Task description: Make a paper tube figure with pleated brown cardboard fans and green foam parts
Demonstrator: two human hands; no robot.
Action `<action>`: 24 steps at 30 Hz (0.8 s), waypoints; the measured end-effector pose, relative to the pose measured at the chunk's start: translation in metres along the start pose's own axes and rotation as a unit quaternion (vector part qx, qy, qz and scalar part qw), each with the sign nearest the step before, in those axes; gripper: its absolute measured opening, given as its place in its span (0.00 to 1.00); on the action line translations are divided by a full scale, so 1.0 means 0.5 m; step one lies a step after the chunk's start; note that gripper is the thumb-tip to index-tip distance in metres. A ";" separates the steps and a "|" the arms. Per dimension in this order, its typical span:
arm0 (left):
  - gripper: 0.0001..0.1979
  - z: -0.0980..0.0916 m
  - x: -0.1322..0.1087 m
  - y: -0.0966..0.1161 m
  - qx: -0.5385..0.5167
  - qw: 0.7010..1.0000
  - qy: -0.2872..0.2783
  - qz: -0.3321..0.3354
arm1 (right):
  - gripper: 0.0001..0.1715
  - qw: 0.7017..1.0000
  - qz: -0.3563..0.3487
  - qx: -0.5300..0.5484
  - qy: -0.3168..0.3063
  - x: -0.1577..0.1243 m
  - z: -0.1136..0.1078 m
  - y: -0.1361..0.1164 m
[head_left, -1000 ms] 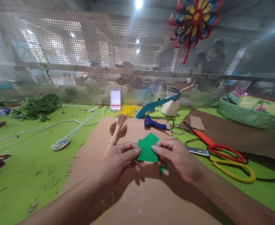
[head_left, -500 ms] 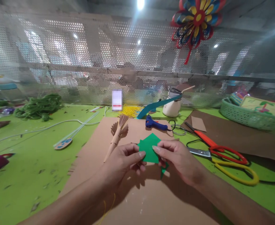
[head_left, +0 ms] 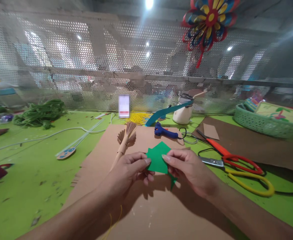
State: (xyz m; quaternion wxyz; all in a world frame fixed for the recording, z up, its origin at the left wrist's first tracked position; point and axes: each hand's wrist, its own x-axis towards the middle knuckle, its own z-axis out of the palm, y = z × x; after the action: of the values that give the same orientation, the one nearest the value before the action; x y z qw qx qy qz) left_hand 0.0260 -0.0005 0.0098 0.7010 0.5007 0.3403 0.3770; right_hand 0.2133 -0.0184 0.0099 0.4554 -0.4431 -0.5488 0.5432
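Note:
Between my two hands is a piece of green paper (head_left: 158, 160) with pointed edges, held above a brown paper sheet (head_left: 146, 216). My left hand (head_left: 135, 168) pinches its left edge with thumb and fingers. On the right side my right hand (head_left: 183, 163) grips it, thumb on top and fingers behind. A small green point hangs below the right fingers. Just beyond the left hand lies a rolled brown paper piece with fringed, fanned ends (head_left: 124, 143). A blue glue gun (head_left: 165, 131) rests past the green paper.
Red-handled scissors (head_left: 246, 163) and yellow-handled scissors (head_left: 253, 181) lie at right. A green basket (head_left: 268, 121) stands behind them. A white pot (head_left: 182, 113), yellow strands (head_left: 138, 118) and a lit screen (head_left: 124, 106) are at the back; green strands (head_left: 38, 113) lie left.
The green paper has shifted and turned very slightly in my fingers. Both hands keep their pinch, and the view has moved a little.

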 end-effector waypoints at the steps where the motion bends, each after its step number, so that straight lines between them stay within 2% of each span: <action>1: 0.08 0.000 -0.001 0.000 -0.001 1.000 0.000 0.003 | 0.18 1.000 -0.001 -0.001 0.001 0.000 0.000 0.000; 9: 0.10 0.000 -0.006 0.004 -0.004 0.999 -0.019 0.030 | 0.19 1.000 -0.002 0.005 -0.002 0.003 0.001 0.000; 14: 0.07 0.003 -0.005 0.003 -0.013 1.000 0.001 0.007 | 0.18 1.000 0.003 0.005 -0.002 0.002 0.003 0.000; 24: 0.07 0.005 -0.002 0.003 0.002 1.000 0.024 -0.003 | 0.18 1.000 0.002 -0.001 -0.003 0.000 0.001 -0.003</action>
State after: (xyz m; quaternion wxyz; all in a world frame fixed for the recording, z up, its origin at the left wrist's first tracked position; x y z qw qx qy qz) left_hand 0.0273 -0.0025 0.0118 0.6930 0.4917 0.3591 0.3861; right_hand 0.2126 -0.0184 0.0113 0.4524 -0.4429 -0.5499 0.5448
